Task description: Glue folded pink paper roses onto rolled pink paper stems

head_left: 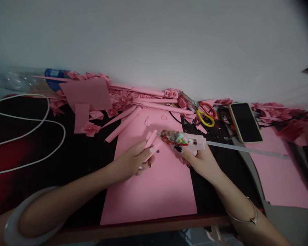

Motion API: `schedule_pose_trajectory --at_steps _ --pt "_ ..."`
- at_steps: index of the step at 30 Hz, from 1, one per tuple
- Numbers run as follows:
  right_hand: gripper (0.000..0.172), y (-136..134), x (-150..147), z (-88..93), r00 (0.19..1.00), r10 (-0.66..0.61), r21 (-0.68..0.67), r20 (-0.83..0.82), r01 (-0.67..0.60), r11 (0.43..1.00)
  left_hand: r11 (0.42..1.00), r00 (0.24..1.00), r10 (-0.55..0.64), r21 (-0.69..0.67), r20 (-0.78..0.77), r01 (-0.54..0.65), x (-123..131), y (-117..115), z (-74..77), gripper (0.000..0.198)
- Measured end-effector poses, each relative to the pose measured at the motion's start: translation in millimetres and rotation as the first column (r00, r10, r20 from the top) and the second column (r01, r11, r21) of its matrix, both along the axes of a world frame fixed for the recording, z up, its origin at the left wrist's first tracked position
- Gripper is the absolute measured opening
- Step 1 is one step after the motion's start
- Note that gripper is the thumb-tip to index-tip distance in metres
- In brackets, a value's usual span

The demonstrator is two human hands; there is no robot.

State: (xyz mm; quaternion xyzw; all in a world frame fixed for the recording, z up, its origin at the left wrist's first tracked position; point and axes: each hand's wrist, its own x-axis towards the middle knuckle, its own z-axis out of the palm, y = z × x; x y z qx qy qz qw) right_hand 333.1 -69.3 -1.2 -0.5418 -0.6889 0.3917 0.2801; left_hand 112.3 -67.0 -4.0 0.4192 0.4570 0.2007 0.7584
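Gripping a folded pink paper [151, 138] above the middle of the large pink sheet [154, 196], the left hand [133, 159] seemingly steadies it for the glue gun [196, 141] pointed its way, which the right hand [204, 163] clasps in curled fingers over the sheet's right edge, likely for control.

No text readable with certainty. Pale lettering on blue label [52, 73] of clear plastic bottle [17, 78], beyond left hand [133, 159] and farther left: too small and blurred to make out. Small whitish marks, possibly print, on dark tabletop [231, 167] beyond right hand [201, 160], near scissors [195, 104]: likewise illegible.
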Motion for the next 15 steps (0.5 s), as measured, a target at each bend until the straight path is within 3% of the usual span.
schedule_pose_trajectory --at_steps 3,15 --pt "0.027 -1.5 -0.8 1.4 0.998 0.044 -0.025 -0.04 -0.045 0.999 1.0 1.0 -0.011 -0.002 0.004 0.011 0.1 0.1 -0.6 0.017" --pt "0.014 -3.2 -1.3 1.4 1.0 0.019 -0.004 -0.016 -0.019 1.0 0.999 0.999 -0.032 0.019 0.013 0.031 -0.6 -1.0 -4.1 0.015"
